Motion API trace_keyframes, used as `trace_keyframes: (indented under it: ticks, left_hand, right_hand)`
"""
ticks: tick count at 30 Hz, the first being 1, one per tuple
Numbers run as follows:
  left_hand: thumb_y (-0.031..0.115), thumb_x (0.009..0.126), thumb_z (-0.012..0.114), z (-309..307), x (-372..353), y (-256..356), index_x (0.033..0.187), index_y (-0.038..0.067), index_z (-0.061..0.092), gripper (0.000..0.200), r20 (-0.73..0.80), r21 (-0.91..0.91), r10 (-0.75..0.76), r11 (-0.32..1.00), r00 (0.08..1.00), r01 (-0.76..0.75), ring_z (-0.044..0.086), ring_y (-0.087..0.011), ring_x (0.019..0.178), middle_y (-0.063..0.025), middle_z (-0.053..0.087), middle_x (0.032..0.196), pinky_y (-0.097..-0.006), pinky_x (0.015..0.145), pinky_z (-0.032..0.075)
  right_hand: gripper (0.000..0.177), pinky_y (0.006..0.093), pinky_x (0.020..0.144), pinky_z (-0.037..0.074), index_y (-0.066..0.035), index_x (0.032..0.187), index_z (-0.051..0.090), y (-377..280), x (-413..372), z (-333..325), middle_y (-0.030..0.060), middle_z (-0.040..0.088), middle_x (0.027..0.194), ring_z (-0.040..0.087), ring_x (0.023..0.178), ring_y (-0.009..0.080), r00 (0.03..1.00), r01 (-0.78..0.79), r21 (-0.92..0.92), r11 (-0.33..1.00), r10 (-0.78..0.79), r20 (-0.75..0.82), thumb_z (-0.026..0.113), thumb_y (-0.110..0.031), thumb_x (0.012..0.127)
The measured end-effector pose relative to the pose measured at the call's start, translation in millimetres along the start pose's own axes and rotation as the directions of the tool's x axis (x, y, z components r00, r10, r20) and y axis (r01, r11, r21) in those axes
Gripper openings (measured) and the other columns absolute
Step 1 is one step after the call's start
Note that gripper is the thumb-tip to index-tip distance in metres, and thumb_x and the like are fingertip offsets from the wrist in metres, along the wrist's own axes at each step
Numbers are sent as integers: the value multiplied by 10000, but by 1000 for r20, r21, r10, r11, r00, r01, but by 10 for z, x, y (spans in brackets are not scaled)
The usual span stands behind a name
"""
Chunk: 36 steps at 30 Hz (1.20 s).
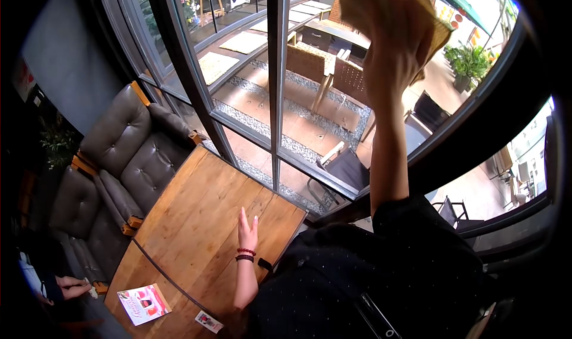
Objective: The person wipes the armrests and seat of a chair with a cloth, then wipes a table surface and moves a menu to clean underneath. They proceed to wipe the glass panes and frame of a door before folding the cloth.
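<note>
Raised high at the upper right, my right hand (399, 47) presses a yellowish-brown cloth (438, 38) against the window glass (333, 118); its fingers are blurred and partly merge with the cloth. My left hand (248, 235), with dark red beaded bracelets (245, 254) at the wrist, is held over the wooden table (190, 214). Its fingers are stretched out and nothing is in it. The dark window frame (275, 89) runs between the panes beside my right arm.
A pink and white leaflet (143, 305) and a small card (209, 322) lie on the table, with a dark cord (170, 279) across it. Brown padded armchairs (152, 154) stand at the left. A person's hands (74, 286) show at lower left. Outside are woven chairs (307, 62).
</note>
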<state>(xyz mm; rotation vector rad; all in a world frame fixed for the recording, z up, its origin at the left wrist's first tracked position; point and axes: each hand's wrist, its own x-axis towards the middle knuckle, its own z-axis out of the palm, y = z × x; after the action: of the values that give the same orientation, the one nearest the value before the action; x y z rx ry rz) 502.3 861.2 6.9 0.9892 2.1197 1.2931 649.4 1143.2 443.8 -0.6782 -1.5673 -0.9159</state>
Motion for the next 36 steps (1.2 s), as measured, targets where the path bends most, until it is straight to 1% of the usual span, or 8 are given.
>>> trace_keyframes:
  ticks: [6,10,17,23,25,30,33,36]
  left_hand:
    - [287,949,474,97,127,493,1385,15,296,543,79,-89,79,993,994,-72,334,-335,1303,-218,353,1397,-385,1055,298]
    - [267,946,488,80,320,727,1366,-7,317,530,89,-138,192,974,977,-178,391,-323,1269,-218,401,1363,-366,1031,329]
    - [278,949,489,154,555,1588,1341,-22,354,512,236,-350,469,858,851,-376,422,-290,1251,-202,442,1330,-357,1017,346]
    - [407,947,446,142,273,2123,1405,123,289,561,433,-861,400,450,808,239,418,-225,1243,-80,448,1333,-388,1030,338]
    - [503,910,444,250,298,2224,1404,193,294,602,398,-883,576,29,715,468,408,-240,1254,-49,432,1365,-442,1021,355]
    - [517,919,424,-41,374,2526,1380,147,324,599,633,-741,294,-36,716,670,422,-256,1232,-94,424,1355,-449,1004,373]
    - [436,917,494,-424,647,2900,1358,98,333,578,303,-953,291,72,907,295,441,-245,1198,-95,426,1331,-407,997,383]
    - [333,915,544,-613,1062,3384,1330,44,353,541,-216,-877,438,307,873,-371,457,-237,1169,-98,434,1307,-350,938,420]
  right_hand:
    - [328,414,953,325,-109,1087,634,-283,-1433,36,34,566,1179,478,1136,209,879,150,243,958,-242,412,552,-93,769]
    - [523,406,1041,257,-79,1305,458,-273,-2197,-161,76,495,1279,395,1237,208,492,363,362,859,-506,708,498,-116,785]
    - [386,388,1020,308,-104,1151,583,-91,-2587,-589,73,526,1226,429,1208,257,478,-105,539,836,-433,764,506,-96,773]
    - [465,386,919,403,-50,1233,518,-386,-1527,-1043,173,550,1172,510,1026,327,662,-667,508,545,121,740,523,25,774]
    - [480,399,963,375,-64,1265,489,-451,-1572,-1099,188,503,1228,452,1153,321,617,-603,609,516,-183,765,558,-47,790]
    - [610,445,1028,317,-78,1333,408,-436,-1241,-1548,177,428,1343,390,1254,318,610,-290,513,808,-257,749,649,-236,797]
    - [459,398,1025,334,-47,1154,578,149,-976,-1784,143,527,1264,437,1230,303,827,-420,245,874,257,501,698,-18,712]
    - [331,439,1059,302,-71,1243,523,732,-708,-1991,126,414,1381,388,1279,287,946,-270,64,961,252,203,513,-114,915]
